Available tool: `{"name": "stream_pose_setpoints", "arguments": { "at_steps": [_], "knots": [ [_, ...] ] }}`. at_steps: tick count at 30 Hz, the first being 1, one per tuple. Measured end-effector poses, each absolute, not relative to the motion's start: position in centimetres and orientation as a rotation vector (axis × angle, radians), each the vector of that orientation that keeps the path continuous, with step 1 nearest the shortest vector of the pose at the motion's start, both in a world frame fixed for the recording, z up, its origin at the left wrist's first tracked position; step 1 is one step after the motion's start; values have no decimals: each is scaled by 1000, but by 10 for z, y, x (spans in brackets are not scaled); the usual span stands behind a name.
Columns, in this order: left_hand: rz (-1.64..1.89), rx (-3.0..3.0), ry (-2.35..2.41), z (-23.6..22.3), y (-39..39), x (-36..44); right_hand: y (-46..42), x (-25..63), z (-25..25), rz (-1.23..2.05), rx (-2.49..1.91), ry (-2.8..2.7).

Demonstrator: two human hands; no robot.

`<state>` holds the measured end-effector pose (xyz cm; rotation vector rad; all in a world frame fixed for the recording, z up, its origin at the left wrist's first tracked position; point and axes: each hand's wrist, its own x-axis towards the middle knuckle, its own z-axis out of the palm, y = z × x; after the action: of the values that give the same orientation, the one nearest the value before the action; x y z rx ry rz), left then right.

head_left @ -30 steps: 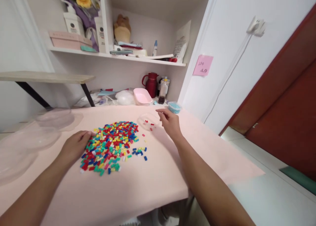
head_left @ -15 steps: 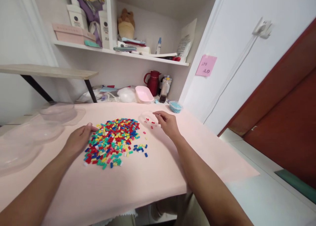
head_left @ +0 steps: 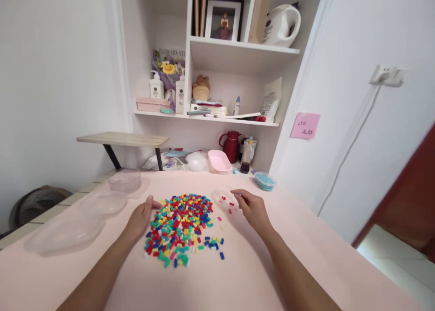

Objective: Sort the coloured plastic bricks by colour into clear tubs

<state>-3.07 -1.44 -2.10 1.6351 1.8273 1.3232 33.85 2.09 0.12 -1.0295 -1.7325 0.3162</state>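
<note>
The left hand (head_left: 140, 218) is resting loosely open at ten o'clock of the brick pile (head_left: 181, 227). Toward two o'clock, the right hand (head_left: 235, 195) is bringing narrow fingertips over a faint-rimmed clear dish (head_left: 215, 195); any pinched piece is too small to tell.

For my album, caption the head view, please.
Two hands frame a heap of colorful small blocks on a pink tabletop.
</note>
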Motion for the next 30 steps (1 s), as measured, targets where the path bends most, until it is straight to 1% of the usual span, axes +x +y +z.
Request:
{"name": "stream_pose_setpoints", "arguments": {
  "at_steps": [10, 30],
  "knots": [
    [1442, 1673, 1767, -30, -15, -32, 25, 342, -3, 257, -1067, -1746],
    [1656, 1635, 1803, -29, -12, -42, 42, 368, 5, 177, -1144, -1411]
  ]
}}
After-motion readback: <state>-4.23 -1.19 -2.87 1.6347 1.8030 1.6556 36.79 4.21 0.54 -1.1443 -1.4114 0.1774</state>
